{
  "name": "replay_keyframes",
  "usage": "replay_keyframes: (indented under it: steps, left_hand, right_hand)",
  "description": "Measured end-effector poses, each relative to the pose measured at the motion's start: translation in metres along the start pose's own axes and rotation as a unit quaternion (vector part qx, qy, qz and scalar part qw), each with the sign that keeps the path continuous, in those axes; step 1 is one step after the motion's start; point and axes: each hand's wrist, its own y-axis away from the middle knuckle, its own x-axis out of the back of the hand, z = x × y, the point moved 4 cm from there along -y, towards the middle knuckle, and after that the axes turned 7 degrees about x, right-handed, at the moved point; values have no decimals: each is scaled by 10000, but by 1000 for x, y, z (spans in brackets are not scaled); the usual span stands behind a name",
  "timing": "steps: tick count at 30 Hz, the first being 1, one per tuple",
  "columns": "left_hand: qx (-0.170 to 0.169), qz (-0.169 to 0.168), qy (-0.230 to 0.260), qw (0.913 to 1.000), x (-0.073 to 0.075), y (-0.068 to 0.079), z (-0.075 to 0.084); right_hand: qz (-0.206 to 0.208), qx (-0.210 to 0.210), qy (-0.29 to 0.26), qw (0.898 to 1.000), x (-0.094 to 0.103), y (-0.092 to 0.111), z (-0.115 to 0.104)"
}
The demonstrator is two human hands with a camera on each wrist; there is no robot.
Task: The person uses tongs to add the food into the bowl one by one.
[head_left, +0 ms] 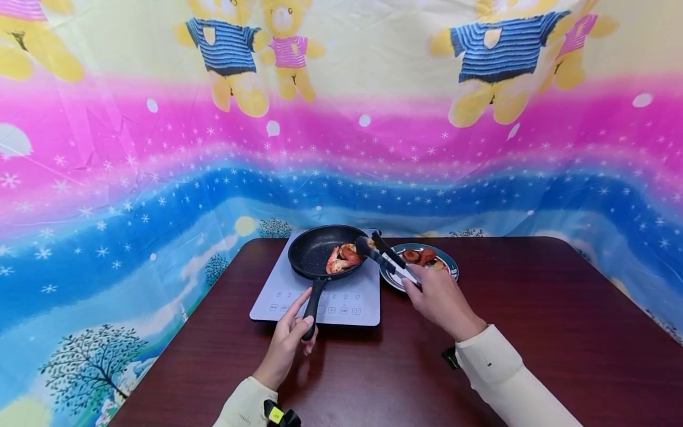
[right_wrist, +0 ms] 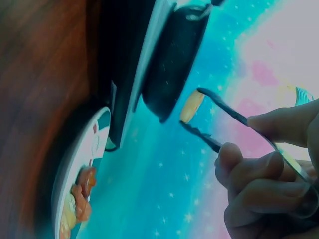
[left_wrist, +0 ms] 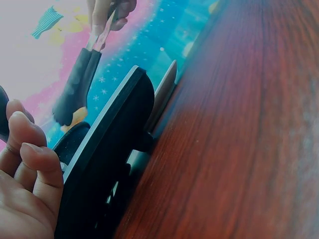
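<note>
My left hand (head_left: 283, 350) grips the black handle of a frying pan (head_left: 311, 252), which rests on a white induction cooker (head_left: 269, 299). Reddish, browned food pieces (head_left: 341, 260) lie at the pan's right side. With my right hand (head_left: 440, 299) I hold black-tipped metal tongs (right_wrist: 227, 108). Between the tong tips is a yellowish-brown food piece (right_wrist: 192, 106), raised around the pan's right rim. Just right of the cooker stands a plate (head_left: 453, 267) bearing more food pieces (head_left: 427, 257). In the left wrist view, the cooker's dark edge hides much of the pan.
The cooker and plate stand toward the far edge of a dark red wooden table (head_left: 512, 332). Behind it hangs a colourful curtain (head_left: 341, 148) printed with bears and snowflakes. The cooker's touch buttons face my side, below the pan handle.
</note>
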Motion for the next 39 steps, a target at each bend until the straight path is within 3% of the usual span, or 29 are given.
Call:
replay_keyframes:
  steps: [13,39]
  left_hand:
    - [66,26,1,10000,-2,-1,1]
    - [88,68,-44,9999,0,1,0]
  right_hand:
    - [-66,334,45,9994,-19,2,-9]
    - [-902,-95,-567,9943,-31,1,-8]
